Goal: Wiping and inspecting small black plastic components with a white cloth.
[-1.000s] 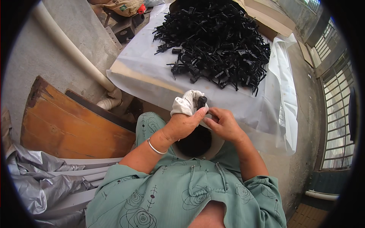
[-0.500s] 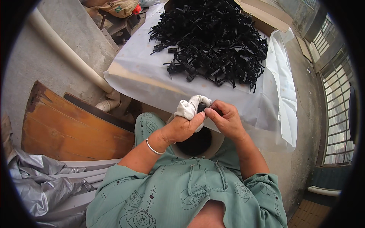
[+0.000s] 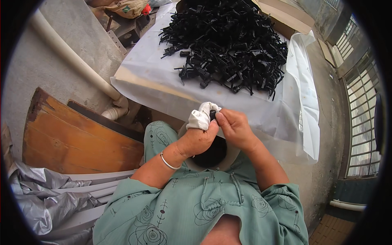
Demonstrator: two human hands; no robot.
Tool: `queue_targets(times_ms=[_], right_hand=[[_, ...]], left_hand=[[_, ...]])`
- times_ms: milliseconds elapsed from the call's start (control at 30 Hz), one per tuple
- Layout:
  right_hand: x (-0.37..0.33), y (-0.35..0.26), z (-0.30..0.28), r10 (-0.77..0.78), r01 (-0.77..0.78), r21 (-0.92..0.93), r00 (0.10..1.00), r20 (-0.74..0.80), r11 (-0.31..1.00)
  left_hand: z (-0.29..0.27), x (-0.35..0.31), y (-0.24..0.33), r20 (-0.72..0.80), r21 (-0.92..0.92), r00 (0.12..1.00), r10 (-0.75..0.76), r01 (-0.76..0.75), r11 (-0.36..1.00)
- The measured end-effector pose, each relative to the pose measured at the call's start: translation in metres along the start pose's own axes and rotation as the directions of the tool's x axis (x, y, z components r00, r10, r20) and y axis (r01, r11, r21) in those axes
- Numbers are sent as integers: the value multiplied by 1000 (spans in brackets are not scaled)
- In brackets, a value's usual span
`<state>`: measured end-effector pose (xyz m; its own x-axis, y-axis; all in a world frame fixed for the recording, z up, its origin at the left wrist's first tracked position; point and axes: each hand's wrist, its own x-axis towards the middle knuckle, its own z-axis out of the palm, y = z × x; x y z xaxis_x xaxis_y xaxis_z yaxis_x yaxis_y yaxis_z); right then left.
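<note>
Between my two hands is a small black plastic part (image 3: 212, 114), mostly covered by fingers. A white cloth (image 3: 199, 119) wraps the fingers of my left hand (image 3: 199, 138), which is closed around the part. The thumb and fingers of my right hand (image 3: 235, 126) pinch its right end. Just beyond them, a large heap of black plastic parts (image 3: 228, 45) with thin strips sticking out lies on the table's white sheet (image 3: 163, 77). Below my hands, between my knees, stands a pale round bucket (image 3: 233, 157) with a dark inside.
A cardboard box (image 3: 286, 15) stands behind the heap. To the left are a wooden board (image 3: 73, 136), a pale pipe (image 3: 73, 57) and a crumpled silver sheet (image 3: 45, 200). A barred window (image 3: 363, 118) is on the right.
My right hand has shifted left, closer to my left hand, and its fingers have curled in. The left hand has tilted slightly. More of the bucket's dark inside shows.
</note>
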<state>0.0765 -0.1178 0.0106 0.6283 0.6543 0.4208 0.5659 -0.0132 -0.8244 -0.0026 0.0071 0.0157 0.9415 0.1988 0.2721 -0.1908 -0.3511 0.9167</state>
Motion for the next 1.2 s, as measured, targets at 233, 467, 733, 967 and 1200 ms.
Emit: queue_targets(times_ms=[233, 467, 733, 967, 1200], right_hand=[[-1, -1, 1, 44, -34, -69, 990, 137, 997], [15, 24, -23, 155, -118, -192, 970, 190, 974], [28, 46, -31, 302, -256, -678, 952, -52, 689], [-5, 8, -47, 410, -523, 460, 851, 329, 717], [-6, 4, -23, 276, -299, 406, 954, 115, 863]], left_hand=[[-4, 0, -9, 60, 85, 991, 116, -121, 989], [-24, 3, -4, 337, 472, 940, 48, -213, 855], [-18, 4, -35, 210, 416, 964, 161, -237, 878], [-15, 12, -22, 236, -300, 930, -281, 345, 889], [-10, 12, -10, 480, -695, 855, -197, 508, 509]])
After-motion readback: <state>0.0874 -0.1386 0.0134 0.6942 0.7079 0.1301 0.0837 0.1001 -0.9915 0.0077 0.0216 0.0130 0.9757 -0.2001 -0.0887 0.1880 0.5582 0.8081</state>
